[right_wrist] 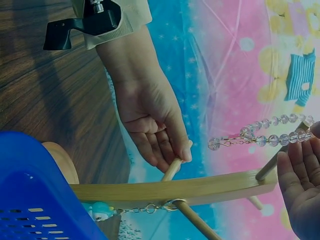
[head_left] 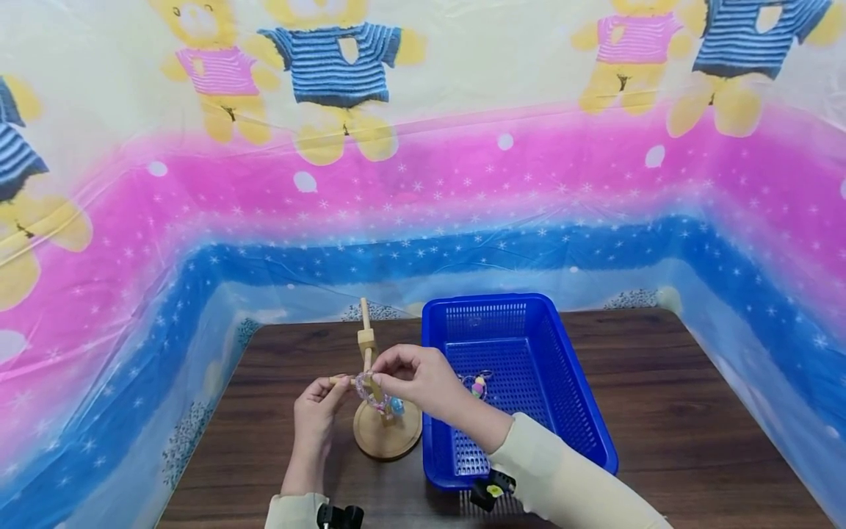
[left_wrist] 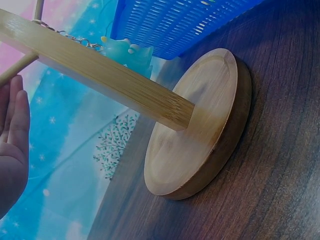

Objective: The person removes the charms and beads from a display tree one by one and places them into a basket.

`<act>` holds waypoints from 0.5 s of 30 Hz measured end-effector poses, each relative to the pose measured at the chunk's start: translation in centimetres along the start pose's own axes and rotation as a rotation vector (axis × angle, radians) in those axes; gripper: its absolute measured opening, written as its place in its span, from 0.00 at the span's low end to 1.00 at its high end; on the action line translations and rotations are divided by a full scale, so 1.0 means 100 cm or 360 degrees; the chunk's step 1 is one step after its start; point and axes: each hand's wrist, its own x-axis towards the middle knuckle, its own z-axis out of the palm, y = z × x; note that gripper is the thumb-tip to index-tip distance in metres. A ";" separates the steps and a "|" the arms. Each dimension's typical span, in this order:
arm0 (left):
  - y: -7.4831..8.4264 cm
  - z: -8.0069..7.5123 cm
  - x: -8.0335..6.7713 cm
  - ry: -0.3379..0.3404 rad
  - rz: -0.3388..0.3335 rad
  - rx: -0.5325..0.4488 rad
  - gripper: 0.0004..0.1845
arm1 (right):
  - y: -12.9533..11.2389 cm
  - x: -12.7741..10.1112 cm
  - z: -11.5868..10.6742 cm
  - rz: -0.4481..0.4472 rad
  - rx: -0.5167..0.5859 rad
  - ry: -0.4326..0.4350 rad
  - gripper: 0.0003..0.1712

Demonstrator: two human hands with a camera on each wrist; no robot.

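Observation:
A wooden stand with a round base and an upright post stands on the table left of the blue basket. My left hand pinches the tip of a side peg on the post. My right hand holds a clear pink beaded bracelet next to the post, near another peg. A teal charm hangs by a small chain from the stand. In the left wrist view the base and post fill the frame, with my left fingers at the edge.
The basket holds a small colourful keychain. The dark wooden table extends to the right of the basket. A printed plastic sheet walls in the table on three sides.

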 end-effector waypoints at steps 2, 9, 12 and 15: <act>0.000 0.000 0.000 -0.0001 -0.0003 -0.0003 0.19 | -0.002 -0.001 -0.001 -0.0012 -0.0005 -0.0005 0.07; 0.001 0.000 0.000 0.0006 -0.0016 0.0007 0.19 | -0.006 -0.002 -0.006 -0.0108 -0.0047 -0.0032 0.07; 0.001 0.001 0.000 0.0009 -0.0026 0.0006 0.19 | -0.009 -0.003 -0.009 -0.0116 -0.0062 -0.0043 0.07; 0.001 0.001 0.000 0.0015 -0.0034 -0.0001 0.20 | -0.009 -0.004 -0.012 -0.0106 -0.0074 -0.0063 0.08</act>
